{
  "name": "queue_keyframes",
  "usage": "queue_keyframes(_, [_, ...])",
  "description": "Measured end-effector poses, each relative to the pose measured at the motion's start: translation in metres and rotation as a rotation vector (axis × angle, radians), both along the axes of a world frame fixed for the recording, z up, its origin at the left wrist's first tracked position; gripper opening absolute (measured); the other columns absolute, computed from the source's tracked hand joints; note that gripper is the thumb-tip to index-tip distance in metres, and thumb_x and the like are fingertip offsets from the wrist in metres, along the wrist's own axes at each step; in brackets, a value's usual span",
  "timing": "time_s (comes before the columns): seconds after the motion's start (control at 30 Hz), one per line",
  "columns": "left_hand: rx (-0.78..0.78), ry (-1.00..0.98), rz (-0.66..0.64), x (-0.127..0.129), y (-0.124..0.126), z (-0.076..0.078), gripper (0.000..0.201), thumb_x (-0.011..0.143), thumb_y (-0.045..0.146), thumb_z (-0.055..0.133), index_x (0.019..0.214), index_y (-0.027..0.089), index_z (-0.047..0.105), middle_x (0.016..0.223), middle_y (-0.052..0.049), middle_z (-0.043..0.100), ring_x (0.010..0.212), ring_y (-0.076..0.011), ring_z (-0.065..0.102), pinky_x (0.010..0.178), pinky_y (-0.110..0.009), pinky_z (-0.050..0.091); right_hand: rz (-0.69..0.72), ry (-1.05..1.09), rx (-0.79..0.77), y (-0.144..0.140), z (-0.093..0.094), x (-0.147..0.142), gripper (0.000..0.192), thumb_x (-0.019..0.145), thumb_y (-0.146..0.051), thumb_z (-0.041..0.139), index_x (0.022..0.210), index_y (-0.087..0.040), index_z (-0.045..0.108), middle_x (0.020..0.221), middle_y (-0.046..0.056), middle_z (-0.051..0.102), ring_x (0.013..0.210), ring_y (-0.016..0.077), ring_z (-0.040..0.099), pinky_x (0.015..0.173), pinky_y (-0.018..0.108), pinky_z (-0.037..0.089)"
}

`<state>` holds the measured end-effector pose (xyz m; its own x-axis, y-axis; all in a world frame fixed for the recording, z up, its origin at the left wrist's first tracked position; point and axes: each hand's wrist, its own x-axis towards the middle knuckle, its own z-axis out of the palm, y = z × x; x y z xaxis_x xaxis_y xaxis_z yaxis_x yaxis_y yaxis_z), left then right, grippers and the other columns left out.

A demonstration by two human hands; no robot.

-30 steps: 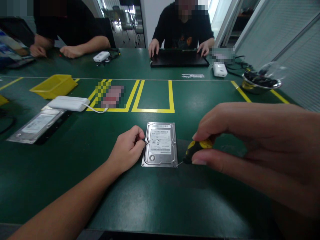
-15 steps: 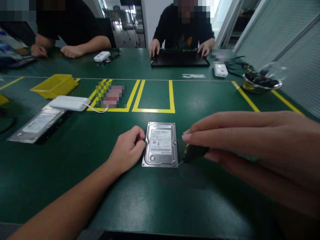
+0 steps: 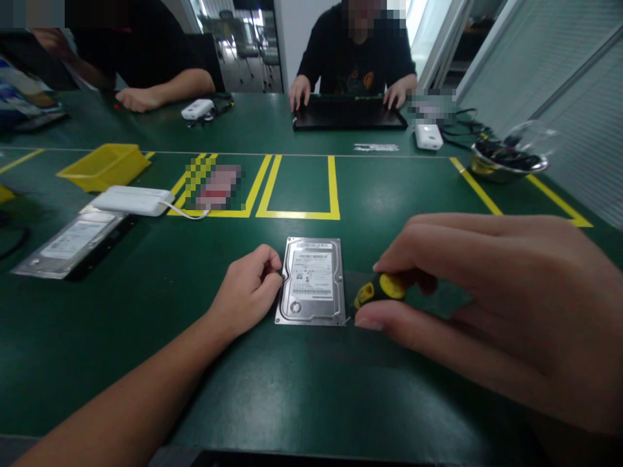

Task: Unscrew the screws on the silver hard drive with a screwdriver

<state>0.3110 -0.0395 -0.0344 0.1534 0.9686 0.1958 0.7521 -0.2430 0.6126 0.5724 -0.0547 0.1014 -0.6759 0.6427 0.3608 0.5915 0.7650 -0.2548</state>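
Observation:
A silver hard drive (image 3: pixel 311 280) with a white label lies flat on the green table. My left hand (image 3: pixel 253 282) is closed at its left edge, thumb and curled index finger pinching the side. On the other side, my right hand (image 3: pixel 467 292) grips a black-and-yellow screwdriver (image 3: pixel 382 289) between thumb and fingers. Its thin shaft points down-left, with the tip at the drive's lower right corner. Whether the tip sits in a screw is too small to tell.
Left of me lie another hard drive (image 3: pixel 73 243) and a white power bank (image 3: pixel 134 200) with a cable. Behind them stands a yellow bin (image 3: pixel 104 167). A metal bowl (image 3: pixel 509 170) of dark parts is at right. Across the table, a person's hands rest on a black panel (image 3: pixel 350 115).
My right thumb and fingers have shifted around the screwdriver handle, showing more of its yellow end. My left hand and the hard drive stay put. A co-worker at far left has raised a hand.

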Motion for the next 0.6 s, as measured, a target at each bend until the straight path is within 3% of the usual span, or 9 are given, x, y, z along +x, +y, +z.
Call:
queue_keyframes(0.23, [0.001, 0.001, -0.005, -0.0009, -0.0006, 0.0005, 0.006, 0.08, 0.015, 0.049, 0.083, 0.02, 0.051, 0.071, 0.004, 0.054, 0.066, -0.0146, 0.051, 0.063, -0.028, 0.037, -0.001, -0.028, 0.014, -0.003, 0.0025, 0.0024, 0.026, 0.09, -0.047, 0.059, 0.086, -0.021, 0.063, 0.072, -0.002, 0.059, 0.058, 0.0107, 0.051, 0.048, 0.027, 0.033])
queue_keyframes(0.47, [0.001, -0.002, -0.001, -0.0006, 0.0002, 0.0004, 0.006, 0.081, 0.015, 0.049, 0.082, 0.02, 0.051, 0.07, 0.004, 0.054, 0.064, -0.0141, 0.051, 0.063, -0.028, 0.037, 0.04, -0.042, -0.036, -0.0026, 0.0069, 0.0067, 0.018, 0.091, -0.032, 0.057, 0.101, -0.022, 0.068, 0.096, 0.003, 0.064, 0.072, 0.0135, 0.059, 0.055, 0.025, 0.043])
queue_keyframes(0.6, [0.001, -0.003, -0.002, -0.0015, 0.0, 0.0002, 0.006, 0.081, 0.014, 0.049, 0.082, 0.02, 0.051, 0.07, 0.004, 0.055, 0.065, -0.0141, 0.051, 0.063, -0.028, 0.037, 0.13, 0.021, -0.03, -0.0028, 0.008, 0.0063, 0.023, 0.092, -0.023, 0.055, 0.112, -0.023, 0.066, 0.107, 0.002, 0.066, 0.083, 0.0128, 0.063, 0.063, 0.021, 0.049])
